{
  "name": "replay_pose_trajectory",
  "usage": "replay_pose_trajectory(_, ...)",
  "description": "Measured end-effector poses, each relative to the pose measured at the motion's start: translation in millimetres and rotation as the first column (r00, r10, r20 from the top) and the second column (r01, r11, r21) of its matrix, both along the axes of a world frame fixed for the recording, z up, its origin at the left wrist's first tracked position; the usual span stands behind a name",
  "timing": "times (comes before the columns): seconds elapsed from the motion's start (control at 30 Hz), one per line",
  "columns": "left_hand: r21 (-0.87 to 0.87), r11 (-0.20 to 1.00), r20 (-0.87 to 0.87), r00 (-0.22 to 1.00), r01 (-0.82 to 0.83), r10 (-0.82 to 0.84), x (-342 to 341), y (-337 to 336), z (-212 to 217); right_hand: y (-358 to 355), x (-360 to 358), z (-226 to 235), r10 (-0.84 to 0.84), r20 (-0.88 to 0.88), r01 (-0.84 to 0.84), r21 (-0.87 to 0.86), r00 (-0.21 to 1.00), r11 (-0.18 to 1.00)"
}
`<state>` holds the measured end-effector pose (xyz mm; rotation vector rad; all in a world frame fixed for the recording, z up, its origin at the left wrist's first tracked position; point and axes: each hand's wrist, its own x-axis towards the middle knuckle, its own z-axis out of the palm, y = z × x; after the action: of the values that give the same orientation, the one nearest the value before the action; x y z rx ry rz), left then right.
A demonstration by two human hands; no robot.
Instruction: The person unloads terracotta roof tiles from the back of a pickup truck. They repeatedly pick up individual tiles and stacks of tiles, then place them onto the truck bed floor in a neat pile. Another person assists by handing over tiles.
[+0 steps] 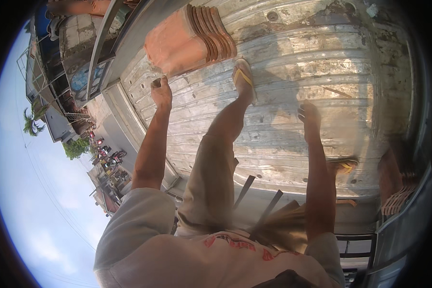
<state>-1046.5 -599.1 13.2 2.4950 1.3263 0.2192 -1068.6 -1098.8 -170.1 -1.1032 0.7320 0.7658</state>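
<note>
A stack of orange clay roof tiles [175, 41] stands on the worn, ribbed metal truck bed [273, 129], its wavy edges facing right. Just below the stack's near corner is my left hand [163, 93], fingers curled in; a small dark patch shows in the curl, and I cannot make out whether it is an object or shadow. Over the bed to the right hangs my right hand [310, 117], fingers loosely apart, with nothing visible in it. It touches neither the tiles nor the bed, as far as I can see.
My feet stand apart in flip-flops with yellow straps [245, 79]. More tiles [397, 194] are stacked at the right edge. A thin reddish-brown strip [337, 91] lies on the bed. Beyond the side wall [125, 108] at left are a street and parked motorcycles [111, 156].
</note>
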Motion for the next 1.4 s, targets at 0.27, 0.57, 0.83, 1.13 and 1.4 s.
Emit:
replay_pose_trajectory(0.27, -0.868, 0.458, -0.011, 0.931, -0.19, 0.365, 28, 254, -98, 390, 220, 69, 0.522, 0.385, -0.417, -0.327, 0.761, 0.848)
replay_pose_trajectory(0.57, -0.896, 0.329, 0.4, 0.862, 0.297, 0.312, 81, 226, -110, 443, 252, 89, 0.572, 0.137, -0.535, -0.231, 0.809, 0.812)
replay_pose_trajectory(0.83, -0.989, 0.118, 0.126, 0.946, 0.094, 0.297, 81, 169, -6, 360, 236, 141, 0.447, -0.116, -0.454, -0.04, 0.887, 0.89)
replay_pose_trajectory(1.13, -0.962, 0.184, 0.123, 0.923, 0.202, -0.365, 59, -26, 91, 133, 83, 199, -0.35, -0.006, 0.349, 0.109, 0.937, 0.931)
replay_pose_trajectory(1.4, -0.851, 0.105, 0.07, 0.309, 0.515, -0.949, 19, -385, 125, -97, -121, 128, -0.85, -0.057, 0.838, 0.209, 0.524, 0.503)
